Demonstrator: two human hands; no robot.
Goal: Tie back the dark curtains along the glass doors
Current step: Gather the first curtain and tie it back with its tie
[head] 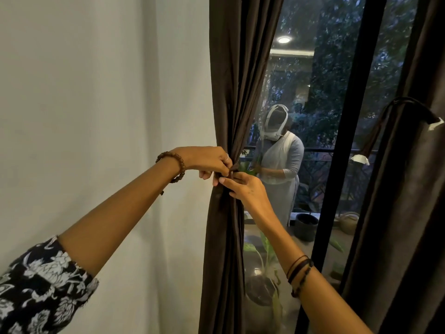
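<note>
Left curtain: I saw the dark brown curtain (237,92) hanging beside the white wall (96,92), gathered into a narrow bundle at the middle height.
Tie: a dark band (231,174) went around the gathered part; it was mostly hidden by the fingers, so I could not tell if it was knotted.
Left hand: my left hand (209,161) was at the wall side of the bundle, fingers curled and pinching the tie. A bead bracelet (177,165) sat on the wrist and a ring on one finger.
Right hand: my right hand (243,186) was at the glass side, just below the left one, fingers closed on the same tie and touching the fabric. Dark cords (299,270) circled this wrist.
Right curtain: a second dark curtain (407,213) hung at the far right, with a tie-back (395,112) already looped around it.
Glass door: the pane (310,92) with its black frame (346,141) stood between the two curtains and showed a reflection of a person.
</note>
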